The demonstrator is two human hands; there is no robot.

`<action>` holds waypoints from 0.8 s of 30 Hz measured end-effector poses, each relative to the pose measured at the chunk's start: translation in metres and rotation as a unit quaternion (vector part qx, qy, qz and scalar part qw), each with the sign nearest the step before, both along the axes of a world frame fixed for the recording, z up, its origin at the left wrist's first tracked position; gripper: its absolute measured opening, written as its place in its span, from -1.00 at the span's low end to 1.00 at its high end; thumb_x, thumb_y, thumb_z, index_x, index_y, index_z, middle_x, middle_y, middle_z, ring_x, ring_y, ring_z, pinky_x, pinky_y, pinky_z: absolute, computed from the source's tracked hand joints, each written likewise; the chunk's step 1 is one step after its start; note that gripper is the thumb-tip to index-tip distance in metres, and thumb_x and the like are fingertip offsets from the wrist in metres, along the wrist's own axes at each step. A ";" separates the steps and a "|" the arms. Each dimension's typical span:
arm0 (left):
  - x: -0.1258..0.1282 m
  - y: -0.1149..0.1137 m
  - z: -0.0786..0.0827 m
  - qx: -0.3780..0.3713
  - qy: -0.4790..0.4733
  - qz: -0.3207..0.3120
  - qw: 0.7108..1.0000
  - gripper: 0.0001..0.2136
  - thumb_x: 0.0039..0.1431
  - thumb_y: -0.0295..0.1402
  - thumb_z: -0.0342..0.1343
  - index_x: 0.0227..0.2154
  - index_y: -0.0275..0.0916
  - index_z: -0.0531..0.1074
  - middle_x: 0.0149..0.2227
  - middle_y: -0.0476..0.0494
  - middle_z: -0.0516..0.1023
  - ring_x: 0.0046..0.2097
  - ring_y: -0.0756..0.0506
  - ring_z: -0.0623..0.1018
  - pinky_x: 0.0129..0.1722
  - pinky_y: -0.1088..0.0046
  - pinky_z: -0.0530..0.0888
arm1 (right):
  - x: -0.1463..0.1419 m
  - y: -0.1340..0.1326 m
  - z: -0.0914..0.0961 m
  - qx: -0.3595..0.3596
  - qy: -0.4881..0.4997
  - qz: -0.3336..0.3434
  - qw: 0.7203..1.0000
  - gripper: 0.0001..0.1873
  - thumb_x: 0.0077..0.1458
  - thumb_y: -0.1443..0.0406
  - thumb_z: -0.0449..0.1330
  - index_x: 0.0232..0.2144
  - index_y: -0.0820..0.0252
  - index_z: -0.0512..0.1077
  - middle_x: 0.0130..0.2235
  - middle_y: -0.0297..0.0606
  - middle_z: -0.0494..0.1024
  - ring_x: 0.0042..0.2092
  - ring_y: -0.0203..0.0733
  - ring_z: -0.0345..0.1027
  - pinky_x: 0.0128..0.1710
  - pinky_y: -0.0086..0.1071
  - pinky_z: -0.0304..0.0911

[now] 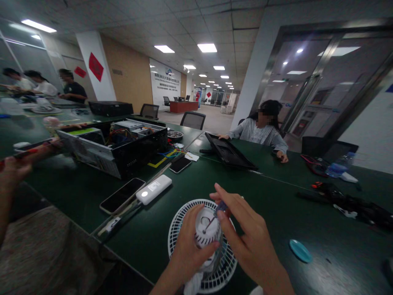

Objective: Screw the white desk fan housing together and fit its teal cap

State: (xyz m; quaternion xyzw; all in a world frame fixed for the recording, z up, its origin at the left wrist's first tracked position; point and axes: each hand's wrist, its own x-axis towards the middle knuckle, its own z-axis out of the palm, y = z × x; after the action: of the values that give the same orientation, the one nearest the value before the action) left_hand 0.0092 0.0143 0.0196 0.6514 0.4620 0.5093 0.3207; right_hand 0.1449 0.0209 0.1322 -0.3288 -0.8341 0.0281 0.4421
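Note:
A small white fan (pixel 226 268) lies on the green table with its round grille down and its motor housing (pixel 207 239) facing up. Around the housing's left side wraps my left hand (pixel 192 246), its thumb across the front. My right hand (pixel 245 233) pinches the dark, bluish handle of a screwdriver (pixel 221 206) between thumb and fingers. The thin shaft slants down to the left, and its tip is at the top of the housing. Whether the tip sits in a screw is too small to tell.
Left of the fan lie a white power bank (pixel 154 189) and a phone (pixel 123 196); another phone (pixel 180 164) is farther back. An opened computer case (pixel 123 143) stands at left, beside a co-worker's arm (pixel 14 176). Across the table, a person (pixel 260 127) touches a black panel (pixel 229 151). A teal dish (pixel 300 250) lies right.

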 end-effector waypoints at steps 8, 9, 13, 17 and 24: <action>-0.001 0.000 -0.002 -0.004 0.009 0.001 1.000 -0.37 0.00 -0.34 0.19 0.13 -0.11 0.04 0.19 -0.24 0.15 0.22 -0.30 0.17 0.19 -0.04 0.09 | -0.004 0.004 -0.004 0.063 -0.014 -0.057 0.996 -0.65 0.17 0.35 0.06 0.02 0.22 0.30 -0.32 -0.21 0.50 -0.32 -0.19 0.35 -0.34 -0.29 0.34; -0.001 0.000 -0.002 -0.005 0.011 0.000 1.000 -0.37 0.00 -0.34 0.19 0.13 -0.11 0.04 0.19 -0.24 0.14 0.22 -0.30 0.16 0.19 -0.05 0.08 | -0.004 0.003 -0.004 0.041 -0.014 -0.051 0.998 -0.60 0.18 0.35 0.03 0.08 0.21 0.24 -0.28 -0.20 0.50 -0.28 -0.20 0.36 -0.32 -0.29 0.34; -0.001 0.000 0.000 -0.005 0.010 -0.011 1.000 -0.37 -0.01 -0.35 0.19 0.12 -0.11 0.05 0.19 -0.24 0.13 0.22 -0.30 0.15 0.19 -0.05 0.07 | 0.001 0.000 -0.002 -0.028 -0.004 0.006 1.000 -0.52 0.20 0.42 -0.07 0.17 0.14 0.11 -0.17 -0.22 0.48 -0.17 -0.26 0.36 -0.23 -0.36 0.35; -0.001 -0.001 -0.001 -0.012 0.006 -0.006 1.000 -0.36 0.00 -0.36 0.18 0.13 -0.10 0.03 0.19 -0.23 0.13 0.22 -0.29 0.15 0.19 -0.06 0.07 | -0.001 0.002 -0.003 0.040 0.004 -0.032 0.999 -0.71 0.16 0.37 0.06 -0.05 0.24 0.33 -0.32 -0.23 0.50 -0.31 -0.24 0.37 -0.33 -0.36 0.35; -0.001 -0.001 -0.002 0.002 0.011 -0.005 1.000 -0.36 0.00 -0.37 0.19 0.12 -0.09 0.03 0.20 -0.20 0.12 0.22 -0.26 0.15 0.21 0.01 0.07 | -0.003 0.001 0.000 0.008 0.003 -0.008 1.000 -0.57 0.19 0.38 -0.02 0.12 0.18 0.19 -0.16 -0.17 0.49 -0.15 -0.21 0.37 -0.22 -0.31 0.36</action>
State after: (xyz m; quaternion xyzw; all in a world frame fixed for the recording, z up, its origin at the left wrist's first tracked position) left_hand 0.0081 0.0131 0.0173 0.6601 0.4613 0.5009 0.3170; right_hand 0.1421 0.0219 0.1319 -0.3316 -0.8302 0.0192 0.4477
